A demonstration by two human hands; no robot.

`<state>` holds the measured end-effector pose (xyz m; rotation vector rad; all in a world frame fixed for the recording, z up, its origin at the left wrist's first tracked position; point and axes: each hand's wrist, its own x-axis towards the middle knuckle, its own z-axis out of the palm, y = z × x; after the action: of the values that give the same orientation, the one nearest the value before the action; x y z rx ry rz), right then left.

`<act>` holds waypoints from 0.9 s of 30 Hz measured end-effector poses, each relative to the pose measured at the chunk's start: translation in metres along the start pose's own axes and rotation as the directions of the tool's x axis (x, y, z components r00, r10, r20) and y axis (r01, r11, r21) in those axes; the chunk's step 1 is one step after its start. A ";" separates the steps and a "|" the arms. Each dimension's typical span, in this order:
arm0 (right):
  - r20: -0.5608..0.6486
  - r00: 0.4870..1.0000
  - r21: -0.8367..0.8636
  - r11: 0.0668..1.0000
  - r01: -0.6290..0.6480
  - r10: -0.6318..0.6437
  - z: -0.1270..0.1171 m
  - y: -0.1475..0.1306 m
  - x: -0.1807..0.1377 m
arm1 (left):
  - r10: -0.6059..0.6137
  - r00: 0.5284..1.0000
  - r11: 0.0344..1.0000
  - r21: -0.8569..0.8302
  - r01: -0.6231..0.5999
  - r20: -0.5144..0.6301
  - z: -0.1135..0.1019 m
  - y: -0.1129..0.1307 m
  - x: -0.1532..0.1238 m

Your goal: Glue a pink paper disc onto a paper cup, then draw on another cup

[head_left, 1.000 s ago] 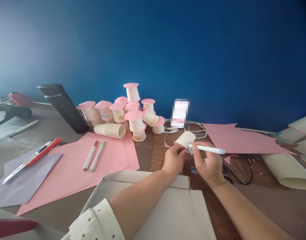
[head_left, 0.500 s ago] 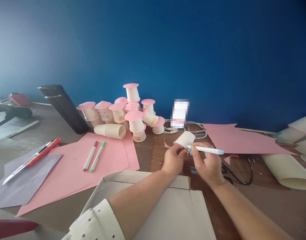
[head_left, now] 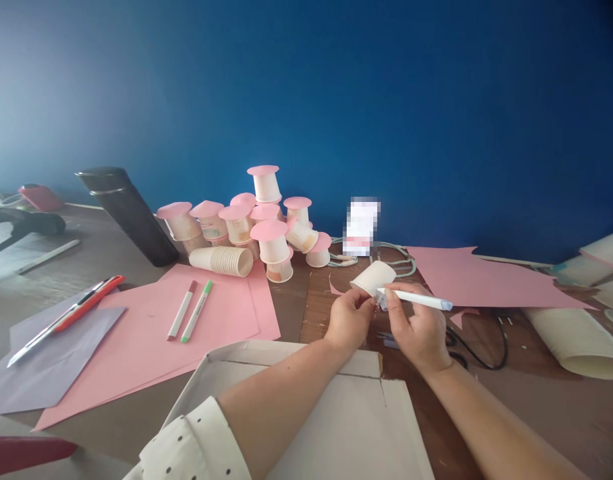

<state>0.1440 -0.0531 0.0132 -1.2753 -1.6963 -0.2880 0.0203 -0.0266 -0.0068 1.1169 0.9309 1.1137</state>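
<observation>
An untopped, apparently part-drawn paper cup (head_left: 375, 275) is pinched by the left hand (head_left: 349, 320), a marker (head_left: 423, 300) by the right hand (head_left: 420, 328), while pink-topped cups (head_left: 273, 251) are already grouped beyond the left.

A single wide view comes from a camera worn on the person's head, looking forward and down across the table (head_left: 291, 303) toward a white paper cup (head_left: 373, 277), slightly right of and below the middle of the frame. The viewpoint is near and higher than the cup, with both forearms (head_left: 281, 390) running in from the bottom edge on its near side. Tabletop spreads well to both sides of the cup, and beyond it a blue wall (head_left: 306, 100) fills the upper half.
</observation>
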 end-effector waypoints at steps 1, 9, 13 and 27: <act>0.005 1.000 0.002 1.000 0.005 -0.005 0.000 0.000 0.000 | 0.002 1.000 1.000 0.005 -0.002 -0.001 0.000 0.000 0.000; -0.010 1.000 -0.025 1.000 0.001 -0.001 0.001 0.001 0.000 | 0.023 1.000 0.999 0.035 -0.023 0.002 0.000 -0.005 0.000; -0.011 1.000 -0.032 0.999 0.001 -0.002 0.001 0.001 0.000 | 0.026 1.000 0.998 0.061 -0.025 -0.012 0.000 -0.005 0.000; -0.087 0.996 -0.016 1.000 0.000 -0.001 -0.001 -0.001 0.002 | -0.184 0.978 0.866 -0.456 0.207 0.095 -0.006 0.007 0.003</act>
<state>0.1438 -0.0529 0.0154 -1.2557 -1.6234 -0.3530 0.0133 -0.0222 -0.0012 0.6365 0.6708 1.0624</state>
